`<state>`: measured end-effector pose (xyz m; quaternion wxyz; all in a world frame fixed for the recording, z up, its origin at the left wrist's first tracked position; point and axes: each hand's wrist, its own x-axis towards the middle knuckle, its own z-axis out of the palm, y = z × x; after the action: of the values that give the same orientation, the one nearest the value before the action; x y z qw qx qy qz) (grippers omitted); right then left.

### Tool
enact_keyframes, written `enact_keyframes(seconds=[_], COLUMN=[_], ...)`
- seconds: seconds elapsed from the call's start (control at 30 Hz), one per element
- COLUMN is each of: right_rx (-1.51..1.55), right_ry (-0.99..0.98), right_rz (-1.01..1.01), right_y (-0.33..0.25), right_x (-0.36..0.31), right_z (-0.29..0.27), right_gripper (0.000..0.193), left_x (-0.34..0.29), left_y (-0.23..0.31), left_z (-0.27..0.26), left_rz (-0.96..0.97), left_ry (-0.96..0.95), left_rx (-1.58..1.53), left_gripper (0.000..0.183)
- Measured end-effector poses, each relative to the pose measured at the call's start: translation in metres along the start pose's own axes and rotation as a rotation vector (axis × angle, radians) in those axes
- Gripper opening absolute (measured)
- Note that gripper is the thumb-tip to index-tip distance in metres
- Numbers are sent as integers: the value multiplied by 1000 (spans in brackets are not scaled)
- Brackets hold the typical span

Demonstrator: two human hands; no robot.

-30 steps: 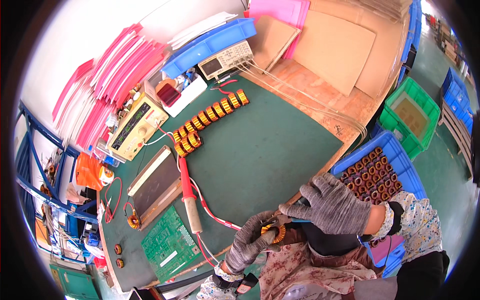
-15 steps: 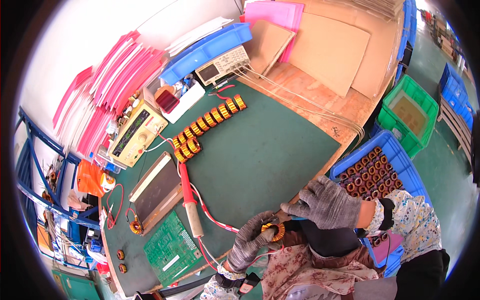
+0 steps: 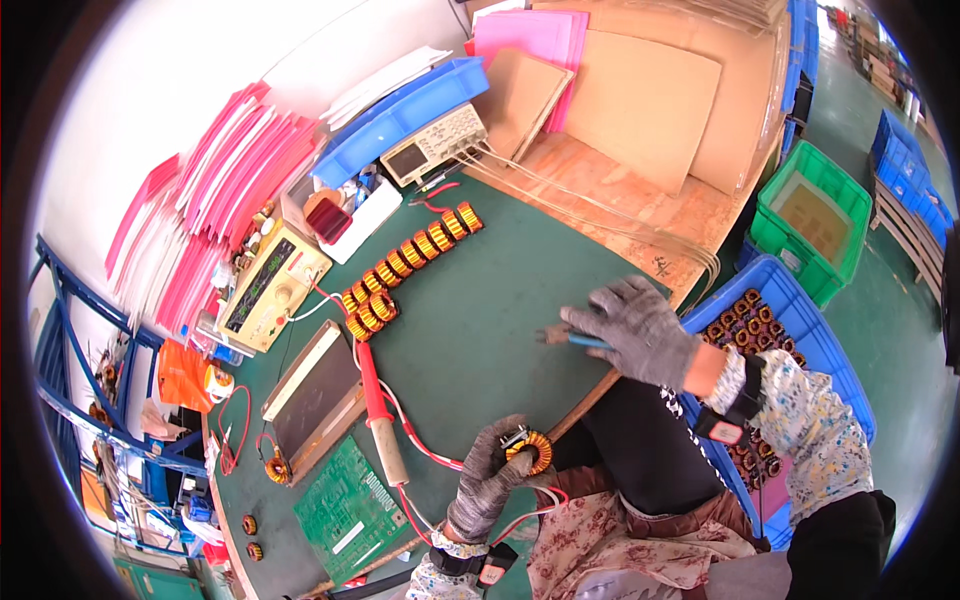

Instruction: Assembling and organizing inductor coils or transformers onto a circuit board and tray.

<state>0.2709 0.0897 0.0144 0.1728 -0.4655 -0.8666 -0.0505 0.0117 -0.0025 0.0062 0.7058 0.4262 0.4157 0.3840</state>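
At the bench's near edge my left hand [image 3: 483,482] in a grey knit glove is closed on a copper-wound toroidal coil [image 3: 540,455]. The coil's ring shows beyond my fingers, with a small pale part at its upper left. Over the green mat [image 3: 520,300], my right hand [image 3: 645,332], also gloved, grips blue-handled pliers [image 3: 588,341]. Their metal jaws point left, apart from the coil. A row of copper coils [image 3: 405,258] stands on the mat, with several more at its near end. Beside my left hand lies a probe with a red and beige handle [image 3: 388,450] and red and white leads.
A green circuit board [image 3: 345,515] and a dark framed plate [image 3: 315,395] lie at the left. Behind them are a bench meter [image 3: 270,290] and an oscilloscope [image 3: 435,145]. At my right, a blue crate [image 3: 835,375] holds many coils, near a green crate [image 3: 850,205].
My right hand has moved up and away from the coil, carrying the pliers over the mat. My left hand keeps the coil near the edge. The whole view has shifted slightly.
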Motion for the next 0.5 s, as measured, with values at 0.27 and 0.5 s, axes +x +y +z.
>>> enact_keyframes(seconds=[0.27,0.5], right_rx=[393,1689], right_ry=[271,27], right_rz=[29,326], right_y=[-23,-68], right_x=[-1,-62], right_z=[25,14], right_gripper=[43,49], left_x=[-8,17], left_y=[-2,-8], left_z=[10,52], left_rz=[91,383], left_ry=[27,-191], left_rx=[64,151], left_gripper=[45,59])
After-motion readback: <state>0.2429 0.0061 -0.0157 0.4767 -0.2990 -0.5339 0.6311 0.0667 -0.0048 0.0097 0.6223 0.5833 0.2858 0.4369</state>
